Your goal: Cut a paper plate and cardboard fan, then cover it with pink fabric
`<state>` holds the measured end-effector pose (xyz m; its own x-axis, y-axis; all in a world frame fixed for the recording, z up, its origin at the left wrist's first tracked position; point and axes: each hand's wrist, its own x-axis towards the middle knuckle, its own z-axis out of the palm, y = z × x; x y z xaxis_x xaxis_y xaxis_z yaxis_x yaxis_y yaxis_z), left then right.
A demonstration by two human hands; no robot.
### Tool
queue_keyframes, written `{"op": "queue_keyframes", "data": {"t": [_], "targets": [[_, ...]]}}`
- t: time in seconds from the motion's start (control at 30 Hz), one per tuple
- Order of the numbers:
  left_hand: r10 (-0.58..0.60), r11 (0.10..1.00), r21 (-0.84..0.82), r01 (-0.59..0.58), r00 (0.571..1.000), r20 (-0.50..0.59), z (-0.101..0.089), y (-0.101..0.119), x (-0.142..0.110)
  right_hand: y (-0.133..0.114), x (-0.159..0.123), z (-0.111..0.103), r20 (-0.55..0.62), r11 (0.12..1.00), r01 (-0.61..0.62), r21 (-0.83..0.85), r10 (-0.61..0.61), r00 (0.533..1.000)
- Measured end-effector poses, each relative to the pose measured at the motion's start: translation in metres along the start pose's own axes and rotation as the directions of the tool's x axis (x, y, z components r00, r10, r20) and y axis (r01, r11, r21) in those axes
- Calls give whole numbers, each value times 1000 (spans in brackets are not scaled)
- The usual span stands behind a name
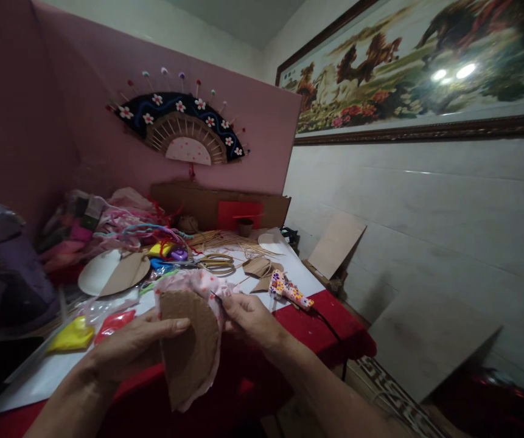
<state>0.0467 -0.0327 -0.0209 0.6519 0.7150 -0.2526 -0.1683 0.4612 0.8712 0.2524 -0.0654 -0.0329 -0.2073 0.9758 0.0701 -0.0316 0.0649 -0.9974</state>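
Scissors (218, 264) lie on the table (346, 331); left of them a plate (95, 277), right a glue gun (289, 291), behind them sticks (216, 239), then a cup (245, 227); before them, cardboard (188, 347) and cloth (193, 280) between left hand (129, 340) and right hand (255, 319)

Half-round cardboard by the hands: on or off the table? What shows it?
Off: the left hand holds the cardboard up, in front of the red tablecloth.
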Motion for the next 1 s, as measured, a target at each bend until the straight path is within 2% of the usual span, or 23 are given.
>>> {"op": "queue_keyframes", "data": {"t": [0.2, 0.57, 0.8, 1.0], "targets": [[-14, 1000, -1, 14, 1000, 9, -2, -1, 1, 0, 1, -3, 41, 1000, -23, -13, 23, 999], [-16, 1000, 12, 16, 999, 33, 1, 0, 0, -2, 1, -3, 2, 993, 41, -112, -41, 999], [-31, 999, 23, 30, 999, 39, -3, -2, 2, -3, 0, -4, 22, 998, 7, -55, -6, 1000], [-37, 999, 25, 37, 999, 15, 1, -2, 0, -1, 5, -8, 35, 984, 69, -166, -64, 997]]}}
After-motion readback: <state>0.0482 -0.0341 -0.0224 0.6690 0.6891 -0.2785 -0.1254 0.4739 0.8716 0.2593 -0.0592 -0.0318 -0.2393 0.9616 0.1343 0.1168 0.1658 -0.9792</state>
